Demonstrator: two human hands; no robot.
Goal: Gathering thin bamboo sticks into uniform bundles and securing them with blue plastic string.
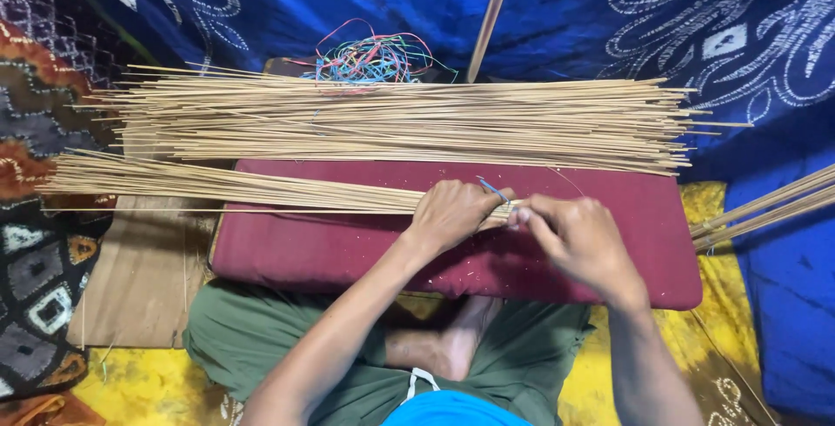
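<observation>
Maroon cushion carried a thin stick bundle running toward 9 o'clock; larger stick pile at 12 o'clock, possibly overlapping its edge.

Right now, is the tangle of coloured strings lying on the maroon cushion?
No, the coloured strings lie beyond the big stick pile, off the maroon cushion.

Deep blue cloth with white batik patterns hangs across the back and drapes down the right side, and a thin wooden pole leans against it. A dark patterned rug with diamond shapes lies at the left beside a bare wooden board. Yellow printed fabric covers the floor in even, soft light.
</observation>
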